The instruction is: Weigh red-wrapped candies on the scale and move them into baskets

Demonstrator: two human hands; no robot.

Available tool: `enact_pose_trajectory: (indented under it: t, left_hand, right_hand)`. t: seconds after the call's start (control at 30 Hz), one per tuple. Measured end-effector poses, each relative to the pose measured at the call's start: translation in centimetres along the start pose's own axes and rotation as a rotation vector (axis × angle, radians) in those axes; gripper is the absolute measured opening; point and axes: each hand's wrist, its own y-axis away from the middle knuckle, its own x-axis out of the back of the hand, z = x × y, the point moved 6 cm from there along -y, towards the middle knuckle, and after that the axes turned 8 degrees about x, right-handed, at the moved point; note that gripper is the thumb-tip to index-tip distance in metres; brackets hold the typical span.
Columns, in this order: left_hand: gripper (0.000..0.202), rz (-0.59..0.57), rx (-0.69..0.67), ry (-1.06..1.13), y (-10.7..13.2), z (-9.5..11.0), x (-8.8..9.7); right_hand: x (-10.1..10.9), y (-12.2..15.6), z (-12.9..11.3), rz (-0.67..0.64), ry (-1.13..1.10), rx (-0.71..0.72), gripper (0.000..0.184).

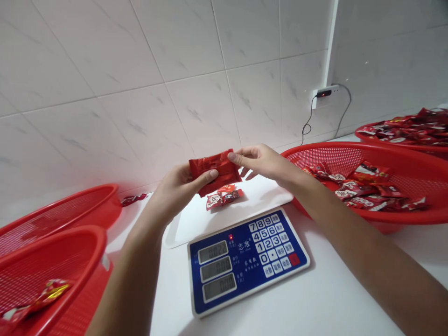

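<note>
Forearms, left [136, 266] and right [360, 238], come in from the bottom edge. We have one red packet [215, 171] held in the air above the white tray [266, 196], long axis roughly side to side, spanning the gap between the hands. Left hand [180, 191] is under it and nearer its middle, fingers closed on it, thumb across the top. Right hand [261, 163] sits off its right end, fingertips [234, 158] touching that end; we cannot tell if they grip. Counts: one scale [248, 261], three displays, all lit. Four red baskets: rear-left [70, 204], near-left [59, 240], right [350, 144], far-right [364, 138]. Packets: one in hand, about two overlapping on the tray [220, 198], one on the counter [325, 284] beside the rear-left basket [133, 199], one in the near-left basket [35, 298], roughly a dozen in the right basket [364, 186], and a far-right heap [406, 128] too dense to count.
</note>
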Motion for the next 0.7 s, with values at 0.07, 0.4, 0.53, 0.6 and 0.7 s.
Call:
enact_pose_trajectory:
  t: [0.07, 0.4, 0.53, 0.6, 0.7]
  left_hand:
    - [0.039, 0.087, -0.021, 0.085, -0.1, 0.1, 0.7]
    - [0.051, 0.170, 0.043, -0.189, -0.2, -0.8, 1.6]
    - [0.059, 0.152, 0.110, -0.249, -0.7, -1.7, 1.5]
    - [0.057, 0.138, 0.137, -0.301, -0.9, -2.4, 1.6]
    - [0.047, 0.108, 0.193, -0.421, -1.1, -3.5, 2.4]
  right_hand:
    - [0.3, 0.0, -0.1, 0.046, -0.008, -0.011, 0.028]
    - [1.3, 0.2, -2.0, 0.295, -0.008, 0.160, 0.013]
    - [1.2, 0.3, -2.0, 0.258, -0.016, 0.138, 0.012]
    - [1.1, 0.3, -1.8, 0.242, -0.014, 0.115, 0.011]
    - [0.7, 0.5, -2.1, 0.225, 0.007, 0.096, 0.011]
